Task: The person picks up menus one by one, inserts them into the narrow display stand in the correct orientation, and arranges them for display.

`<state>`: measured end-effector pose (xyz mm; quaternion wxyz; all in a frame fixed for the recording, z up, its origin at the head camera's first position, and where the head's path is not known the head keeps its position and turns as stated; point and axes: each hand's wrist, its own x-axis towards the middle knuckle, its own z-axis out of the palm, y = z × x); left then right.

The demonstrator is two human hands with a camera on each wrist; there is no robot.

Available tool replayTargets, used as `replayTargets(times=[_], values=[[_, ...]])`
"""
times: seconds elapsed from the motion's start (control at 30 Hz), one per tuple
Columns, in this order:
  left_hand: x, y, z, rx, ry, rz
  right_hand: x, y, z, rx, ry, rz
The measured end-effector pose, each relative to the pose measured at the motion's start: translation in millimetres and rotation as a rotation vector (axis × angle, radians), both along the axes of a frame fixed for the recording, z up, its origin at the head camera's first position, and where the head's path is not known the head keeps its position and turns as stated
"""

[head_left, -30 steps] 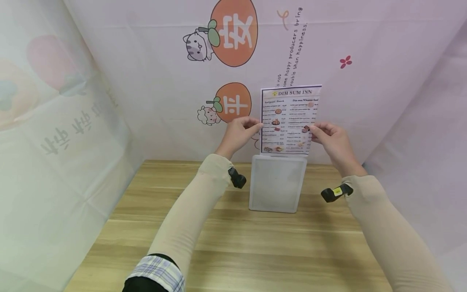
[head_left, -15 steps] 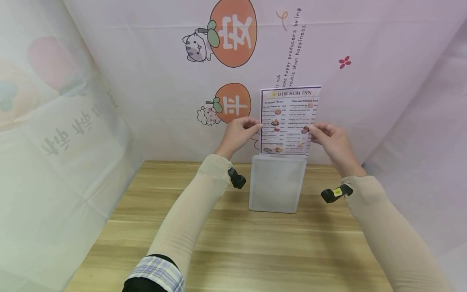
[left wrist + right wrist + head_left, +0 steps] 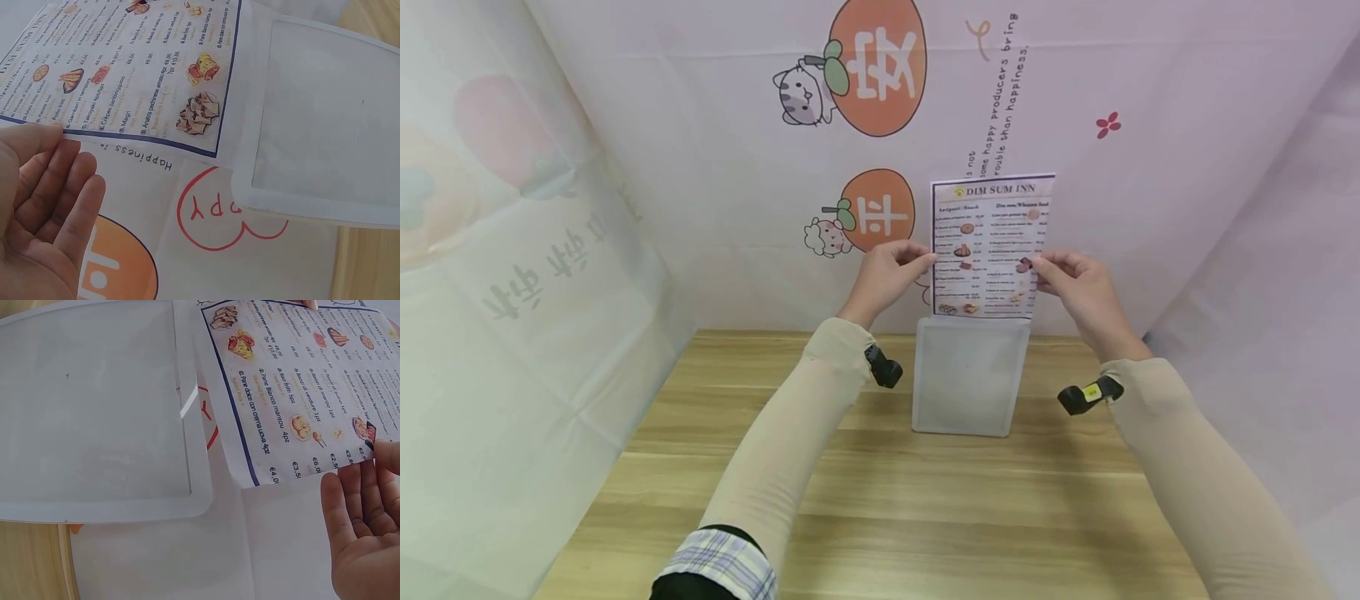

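Observation:
A printed menu sheet (image 3: 991, 250) headed "DIM SUM INN" is held upright by its two side edges. My left hand (image 3: 887, 279) pinches the left edge between thumb and fingers; my right hand (image 3: 1084, 293) pinches the right edge. Directly below the sheet stands a white-framed display stand (image 3: 970, 379) with a translucent panel, upright on the table. The sheet's bottom edge lies right at the stand's top rim. In the left wrist view the sheet's lower border (image 3: 215, 125) runs alongside the frame (image 3: 250, 156). The right wrist view shows the sheet (image 3: 294, 400) slightly bowed beside the frame (image 3: 190, 425).
A wooden table (image 3: 880, 517) lies under the stand. Behind it hangs a pink-white printed cloth (image 3: 715, 167) with cartoon fruit and lettering. More cloth (image 3: 1262, 250) closes in the right side, and another sheet of it (image 3: 550, 350) the left.
The menu sheet and both hands have shifted very slightly to the left in the head view. Both grips stay the same, and the stand has not moved.

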<state>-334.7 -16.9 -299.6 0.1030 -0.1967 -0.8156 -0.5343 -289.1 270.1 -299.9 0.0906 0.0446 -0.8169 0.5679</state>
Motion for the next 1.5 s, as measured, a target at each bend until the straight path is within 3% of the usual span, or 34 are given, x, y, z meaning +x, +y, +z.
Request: replayTargets(times=[1.5], values=[[1.0, -4, -13.0, 0.044, -0.025, 0.003, -7.6, -3, -16.7, -0.032, 0.003, 0.023]])
